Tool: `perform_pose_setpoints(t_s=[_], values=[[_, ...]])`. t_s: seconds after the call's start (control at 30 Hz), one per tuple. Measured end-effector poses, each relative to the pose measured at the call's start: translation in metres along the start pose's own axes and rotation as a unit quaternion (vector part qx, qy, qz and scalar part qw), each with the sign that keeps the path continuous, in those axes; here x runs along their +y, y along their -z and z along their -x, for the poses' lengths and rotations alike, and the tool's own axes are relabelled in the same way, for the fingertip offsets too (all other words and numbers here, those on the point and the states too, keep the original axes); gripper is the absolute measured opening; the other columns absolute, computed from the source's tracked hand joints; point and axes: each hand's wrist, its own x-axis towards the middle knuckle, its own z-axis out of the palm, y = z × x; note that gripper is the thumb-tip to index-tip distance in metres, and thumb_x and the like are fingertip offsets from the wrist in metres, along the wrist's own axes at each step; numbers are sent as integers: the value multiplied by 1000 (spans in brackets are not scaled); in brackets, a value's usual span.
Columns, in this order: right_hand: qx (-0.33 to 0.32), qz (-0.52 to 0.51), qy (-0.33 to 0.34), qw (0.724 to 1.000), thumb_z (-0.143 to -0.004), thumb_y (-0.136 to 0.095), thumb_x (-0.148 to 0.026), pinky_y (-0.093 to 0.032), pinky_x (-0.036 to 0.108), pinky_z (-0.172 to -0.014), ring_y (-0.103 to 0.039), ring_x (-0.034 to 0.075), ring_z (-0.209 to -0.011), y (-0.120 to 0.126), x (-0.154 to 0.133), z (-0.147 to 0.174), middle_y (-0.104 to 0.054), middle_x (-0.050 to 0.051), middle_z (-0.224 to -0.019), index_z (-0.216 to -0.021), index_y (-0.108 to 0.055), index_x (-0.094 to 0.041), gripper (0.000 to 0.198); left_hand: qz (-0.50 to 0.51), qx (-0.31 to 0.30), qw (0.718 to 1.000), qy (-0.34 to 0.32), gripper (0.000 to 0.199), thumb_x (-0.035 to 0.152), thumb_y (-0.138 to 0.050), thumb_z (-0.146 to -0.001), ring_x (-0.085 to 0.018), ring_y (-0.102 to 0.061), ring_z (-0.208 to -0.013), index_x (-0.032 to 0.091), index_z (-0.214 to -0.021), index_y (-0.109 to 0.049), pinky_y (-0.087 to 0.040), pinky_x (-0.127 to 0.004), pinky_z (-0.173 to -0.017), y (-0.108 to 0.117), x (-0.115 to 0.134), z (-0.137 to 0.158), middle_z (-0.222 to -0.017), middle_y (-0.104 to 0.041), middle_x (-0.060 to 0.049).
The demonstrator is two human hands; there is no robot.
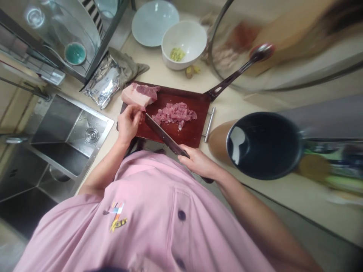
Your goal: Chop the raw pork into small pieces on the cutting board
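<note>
My right hand [197, 161] is wrapped round the handle of a kitchen knife [166, 138]. The dark blade slants up and left across the reddish-brown cutting board [195, 130], its tip close to my left hand [129, 121]. The fingers of my left hand are pinched at the board's left edge, with a small scrap of pink meat [143, 108] at their tips. Just behind that hand lies a thick slab of raw meat [138, 94] with a pale fat layer. A pile of chopped meat [177, 114] sits mid-board, right of the blade.
Behind the board stand a white bowl [195, 37] with chopped yellow-green bits and a pale blue plate [154, 22]. A spoon [232, 77] rests by the board's back right corner. To the right is a dark-lined pot [266, 145]; to the left, a steel sink [59, 121].
</note>
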Motion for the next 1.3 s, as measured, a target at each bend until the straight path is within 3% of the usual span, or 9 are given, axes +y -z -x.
perform_pose_setpoints(t_s=[0.1, 0.23, 0.3, 0.43, 0.67, 0.93, 1.17, 1.3], values=[[-2, 0, -18, 1000, -82, -44, -28, -42, 25, -64, -56, 15, -65, 1, 5, -7, -60, -2, -70, -92, -58, -21, 18, -13, 20, 1000, -10, 18, 30, -47, -94, -12, -61, -74, 19, -98, -60, -51, -24, -74, -4, 3, 7, -84, -66, -2], [61, 33, -60, 996, -84, -44, -32, -40, 25, -58, -52, 14, -57, 7, 10, -8, -56, -3, -62, -91, -56, -22, 18, -61, -107, 984, -130, 23, 23, -42, -95, -15, -59, -97, 20, -94, -65, -48, -29, -87, -17, 3, 14, -105, -65, -5], [78, 54, -60, 994, -85, -44, -33, -40, 25, -59, -53, 15, -58, 7, 9, -6, -58, -2, -64, -95, -57, -22, 21, -90, -124, 975, -159, 26, 19, -40, -94, -16, -56, -105, 21, -99, -65, -47, -32, -91, -20, -3, 21, -114, -62, -6], [87, 91, -60, 990, -85, -44, -32, -42, 26, -63, -58, 17, -66, 1, 1, 0, -64, 2, -73, -112, -59, -19, 34, -115, -44, 982, -141, 22, 23, -44, -94, -17, -56, -98, 19, -102, -65, -48, -31, -87, -23, -16, 36, -105, -63, -8], [64, 154, -73, 983, -85, -43, -30, -45, 28, -69, -65, 20, -73, -8, -5, 5, -70, 7, -82, -128, -55, -15, 47, -128, -105, 972, -165, 28, 32, -43, -96, -17, -55, -88, 22, -96, -69, -46, -31, -78, -45, -16, 30, -98, -65, -6], [36, 178, -75, 981, -84, -45, -26, -42, 25, -61, -63, 19, -66, 2, -5, 17, -68, 3, -74, -118, -58, -21, 36, -133, -91, 974, -158, 31, 31, -41, -96, -17, -52, -84, 21, -93, -70, -45, -31, -75, -51, -19, 26, -92, -64, -6], [47, 139, -73, 987, -84, -44, -25, -42, 26, -68, -64, 20, -75, -7, -14, -23, -70, 5, -83, -118, -57, -21, 37, -148, -115, 969, -163, 28, 27, -43, -94, -19, -50, -85, 19, -91, -69, -44, -31, -76, -48, -17, 23, -86, -60, -6], [47, 124, -70, 989, -84, -44, -26, -42, 25, -65, -63, 19, -72, -6, -6, -19, -69, 4, -81, -114, -59, -21, 34, -161, -100, 971, -143, 22, 25, -46, -92, -20, -51, -88, 19, -92, -68, -44, -33, -79, -46, -20, 21, -89, -60, -7]])
